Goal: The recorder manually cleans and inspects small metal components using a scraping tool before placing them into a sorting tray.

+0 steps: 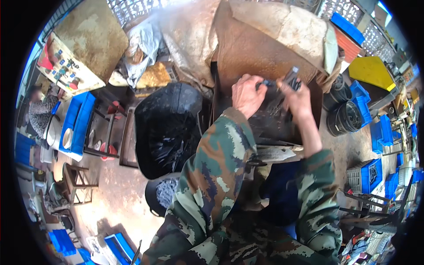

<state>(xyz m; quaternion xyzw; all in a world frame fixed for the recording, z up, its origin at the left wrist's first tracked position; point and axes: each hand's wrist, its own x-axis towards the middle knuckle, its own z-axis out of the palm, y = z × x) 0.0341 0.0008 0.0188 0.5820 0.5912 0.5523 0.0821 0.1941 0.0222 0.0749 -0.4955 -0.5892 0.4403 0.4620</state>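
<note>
My left hand (247, 95) is closed, its thumb and fingers pinching one end of a small dark metal piece (266, 82). To its right, my right hand (297, 98) wraps around several grey metal pieces (291, 76) that stick up past the thumb; their exact kind does not show. Both hands are over a dark, brown-stained metal tray (265, 130). Loose dark metal pieces (274, 109) lie in the tray between and below the hands. My fingers partly hide what each hand grips.
Left of the tray stands a large black bin (152, 128) with dark pieces inside, and below it a bucket of grey pieces (166, 193). Black buckets (344, 118) and blue crates (370, 176) stand on the right. Another person (42, 110) sits at far left.
</note>
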